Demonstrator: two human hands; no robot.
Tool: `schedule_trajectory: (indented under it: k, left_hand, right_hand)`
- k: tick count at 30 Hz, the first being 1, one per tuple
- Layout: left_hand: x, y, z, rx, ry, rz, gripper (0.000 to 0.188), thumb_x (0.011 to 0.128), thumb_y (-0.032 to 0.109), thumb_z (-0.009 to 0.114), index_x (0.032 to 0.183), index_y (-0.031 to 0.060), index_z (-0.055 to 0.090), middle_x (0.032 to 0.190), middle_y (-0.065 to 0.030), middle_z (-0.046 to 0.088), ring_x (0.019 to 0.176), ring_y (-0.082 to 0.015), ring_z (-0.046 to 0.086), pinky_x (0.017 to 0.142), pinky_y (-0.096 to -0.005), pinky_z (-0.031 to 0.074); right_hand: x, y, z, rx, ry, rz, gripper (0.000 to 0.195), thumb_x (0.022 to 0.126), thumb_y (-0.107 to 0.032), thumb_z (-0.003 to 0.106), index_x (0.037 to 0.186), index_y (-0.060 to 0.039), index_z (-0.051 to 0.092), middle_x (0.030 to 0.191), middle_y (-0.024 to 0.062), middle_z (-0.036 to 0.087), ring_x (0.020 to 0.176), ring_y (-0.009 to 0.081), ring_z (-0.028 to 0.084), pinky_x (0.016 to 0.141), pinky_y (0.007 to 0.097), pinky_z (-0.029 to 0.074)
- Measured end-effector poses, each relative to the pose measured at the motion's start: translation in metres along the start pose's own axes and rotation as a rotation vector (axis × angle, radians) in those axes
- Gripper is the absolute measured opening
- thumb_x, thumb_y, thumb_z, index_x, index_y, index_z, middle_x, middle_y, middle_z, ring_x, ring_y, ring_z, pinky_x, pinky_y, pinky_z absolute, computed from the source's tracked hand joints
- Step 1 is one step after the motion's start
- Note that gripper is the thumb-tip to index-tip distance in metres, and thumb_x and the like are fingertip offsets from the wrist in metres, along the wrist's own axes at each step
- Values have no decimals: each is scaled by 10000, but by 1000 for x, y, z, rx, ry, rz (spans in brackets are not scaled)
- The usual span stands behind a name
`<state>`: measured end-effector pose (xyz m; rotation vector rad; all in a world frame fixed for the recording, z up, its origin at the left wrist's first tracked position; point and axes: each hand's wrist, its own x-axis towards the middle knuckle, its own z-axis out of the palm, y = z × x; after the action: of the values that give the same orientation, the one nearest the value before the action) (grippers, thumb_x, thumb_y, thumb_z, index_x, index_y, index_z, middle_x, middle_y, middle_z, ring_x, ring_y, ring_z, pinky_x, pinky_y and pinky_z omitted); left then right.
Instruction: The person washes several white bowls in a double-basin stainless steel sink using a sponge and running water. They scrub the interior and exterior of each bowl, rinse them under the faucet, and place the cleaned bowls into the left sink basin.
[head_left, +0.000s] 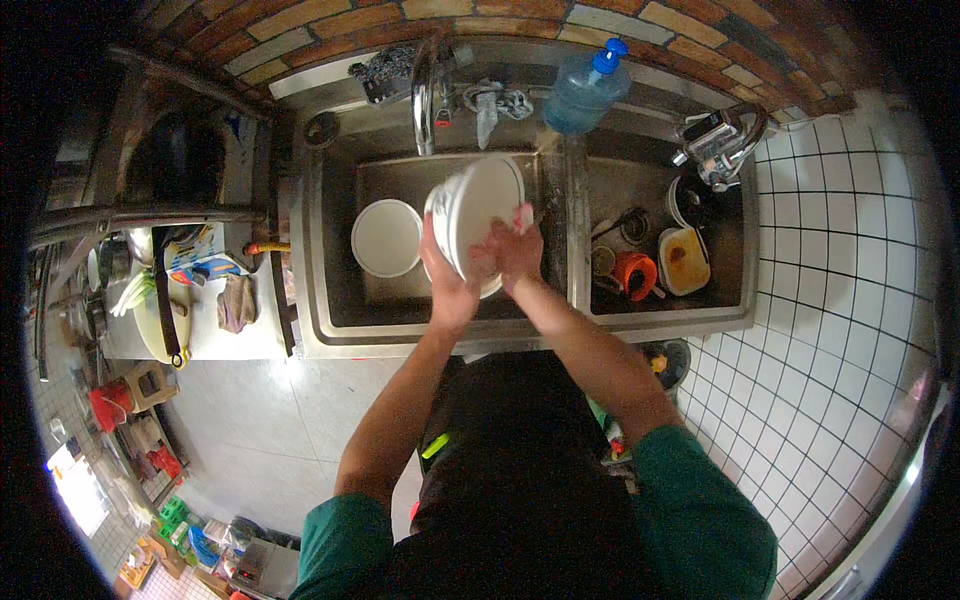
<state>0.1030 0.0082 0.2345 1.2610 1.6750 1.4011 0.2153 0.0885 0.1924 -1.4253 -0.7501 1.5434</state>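
Over the left basin of a steel sink (341, 334), my left hand (452, 289) grips a tilted stack of white bowls (487, 202) from its left side. My right hand (517, 251) is at the stack's right side, with a blurred pink and white cloth (523, 216) by its fingers. Whether the fingers close on the cloth is unclear. Another round white dish (387, 238) lies in the basin to the left. Part of one more pale rim shows below the stack, mostly hidden by my hands.
A curved chrome faucet (424, 97) rises behind the left basin. A blue pump bottle (585, 94) stands on the back ledge. The right basin holds an orange cup (635, 276), a stained white container (684, 260), a ladle and dark cookware. Another faucet (721, 150) is mounted beyond it.
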Motion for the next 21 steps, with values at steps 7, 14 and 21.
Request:
schedule_trajectory:
  k: [7,14,21]
  left_hand:
    - [83,49,-60,257,-802,-429,839,797,90,552,1509,49,109,1521,-185,252,1419,-307,226,1168,-387,191]
    - [4,-27,12,-84,-142,-163,992,699,114,701,1494,11,116,1472,-193,283,1398,-329,232,1153,-424,201]
    - [70,23,-37,6,-767,-441,780,806,80,536,1488,48,158,1409,-172,369,1276,-271,399,1083,-366,318]
  right_hand:
    - [43,-61,-20,-877,-515,-1123,214,899,-49,636,1099,-17,568,893,113,664,674,203,652,515,326,563]
    - [7,-2,-22,55,53,-10,244,961,-170,538,1147,-17,575,973,213,658,753,266,668,538,430,576]
    - [50,-59,-41,-927,-520,-798,583,732,-74,754,1261,-26,515,1281,293,506,1106,354,581,782,457,549]
